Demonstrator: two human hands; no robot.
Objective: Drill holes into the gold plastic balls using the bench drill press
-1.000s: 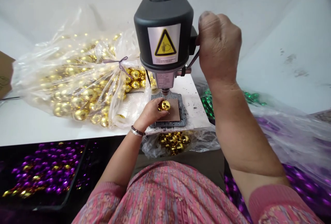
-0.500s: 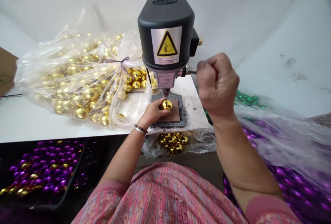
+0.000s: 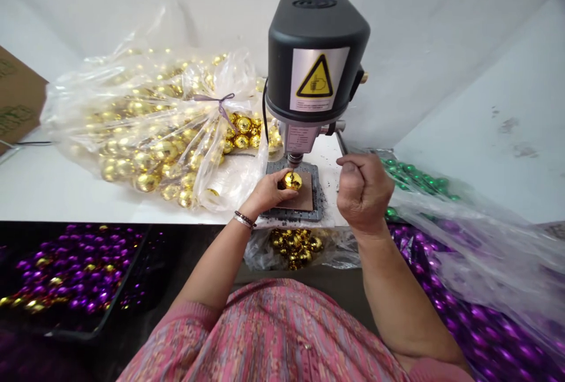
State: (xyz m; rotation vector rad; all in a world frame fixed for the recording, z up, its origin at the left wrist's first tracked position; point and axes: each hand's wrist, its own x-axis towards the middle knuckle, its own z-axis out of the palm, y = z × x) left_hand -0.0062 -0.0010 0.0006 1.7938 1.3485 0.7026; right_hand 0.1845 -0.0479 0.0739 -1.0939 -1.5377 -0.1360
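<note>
A small bench drill (image 3: 315, 70) with a black hood and a yellow warning label stands on the white table (image 3: 44, 185). My left hand (image 3: 268, 192) pinches a gold ball (image 3: 293, 180) on the drill's base plate (image 3: 315, 208), right under the bit. My right hand (image 3: 362, 192) is a fist around the drill's feed lever (image 3: 341, 142), pulled down low beside the base.
A big clear bag of gold balls (image 3: 154, 129) lies left of the drill. A smaller bag of gold balls (image 3: 295, 246) hangs below the table edge. A tray of purple balls (image 3: 66, 270) sits lower left. Green balls (image 3: 412, 173) and purple balls (image 3: 477, 317) fill bags at right. A cardboard box (image 3: 17, 99) stands far left.
My right hand has swung the lever from up beside the hood down to base level. The left hand has kept the gold ball under the bit.
</note>
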